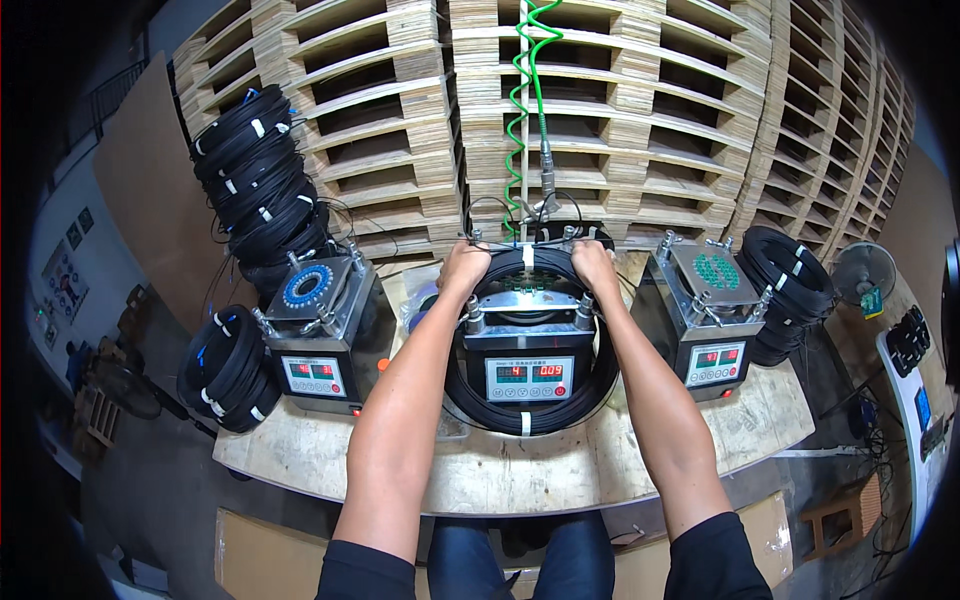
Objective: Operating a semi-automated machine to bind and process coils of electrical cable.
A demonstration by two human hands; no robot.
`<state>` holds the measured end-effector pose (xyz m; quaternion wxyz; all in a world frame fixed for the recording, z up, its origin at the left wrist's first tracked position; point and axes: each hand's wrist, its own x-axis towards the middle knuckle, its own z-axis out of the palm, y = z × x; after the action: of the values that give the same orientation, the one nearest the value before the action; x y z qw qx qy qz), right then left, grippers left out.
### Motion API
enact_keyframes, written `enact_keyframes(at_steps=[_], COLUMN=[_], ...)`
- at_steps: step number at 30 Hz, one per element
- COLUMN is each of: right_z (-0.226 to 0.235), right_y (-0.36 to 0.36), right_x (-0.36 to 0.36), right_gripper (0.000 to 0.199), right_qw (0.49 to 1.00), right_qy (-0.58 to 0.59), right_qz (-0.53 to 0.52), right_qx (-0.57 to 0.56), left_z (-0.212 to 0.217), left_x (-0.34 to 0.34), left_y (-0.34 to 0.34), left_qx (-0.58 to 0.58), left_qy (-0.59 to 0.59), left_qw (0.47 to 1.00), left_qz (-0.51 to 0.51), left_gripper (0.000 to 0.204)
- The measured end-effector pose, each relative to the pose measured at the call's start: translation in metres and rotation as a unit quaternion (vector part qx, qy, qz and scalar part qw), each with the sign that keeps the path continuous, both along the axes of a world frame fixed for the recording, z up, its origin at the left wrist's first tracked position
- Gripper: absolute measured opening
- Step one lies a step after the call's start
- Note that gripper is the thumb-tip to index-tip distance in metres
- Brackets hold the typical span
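Note:
A large coil of black cable (490, 417), bound with white tape, rings the middle heating machine (474, 368), which has a metal top and a lit red and green display. My left hand (466, 264) is closed at the coil's far left side. Opposite it, my right hand (594, 266) closes on the far right side. Both arms reach straight out past the machine, and my fingertips are partly hidden behind the coil. Loose thin cable ends stick up behind the hands, close to the machine's rear metal knobs.
Similar machines stand left (318, 340) and right (706, 330) on the wooden table (520, 485). Black coils are stacked at the back left (258, 190), front left (228, 370) and right (785, 280). A green spiral air hose (517, 120) hangs before wooden pallets (600, 130). A fan (864, 270) stands far right.

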<state>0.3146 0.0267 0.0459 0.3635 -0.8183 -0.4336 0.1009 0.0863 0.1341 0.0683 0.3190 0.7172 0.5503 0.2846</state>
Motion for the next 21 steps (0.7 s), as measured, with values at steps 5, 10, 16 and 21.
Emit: enact_keyframes(at_steps=[5,10,16,21], right_z=[-0.006,0.007,0.021,0.022], right_y=[0.006,-0.003,-0.016,-0.013], right_x=[0.000,-0.011,-0.020,-0.028], right_gripper=[0.041,0.050,0.050,0.051], right_qw=[0.997,0.998,0.998,0.998], right_qy=[0.044,0.054,0.045,0.034], right_qz=[-0.039,-0.015,-0.033,-0.048], right_qx=[0.057,0.021,0.020,0.005], left_z=[0.005,-0.013,-0.023,-0.014], left_x=[-0.001,-0.003,0.002,-0.005], left_y=[-0.008,0.020,0.029,0.021], left_qx=[0.003,-0.007,-0.018,-0.022], left_qy=[0.024,0.007,0.009,0.020], left_qw=[1.000,1.000,1.000,1.000], left_qz=[0.020,-0.004,-0.024,-0.008], left_gripper=[0.049,0.049,0.051,0.054])
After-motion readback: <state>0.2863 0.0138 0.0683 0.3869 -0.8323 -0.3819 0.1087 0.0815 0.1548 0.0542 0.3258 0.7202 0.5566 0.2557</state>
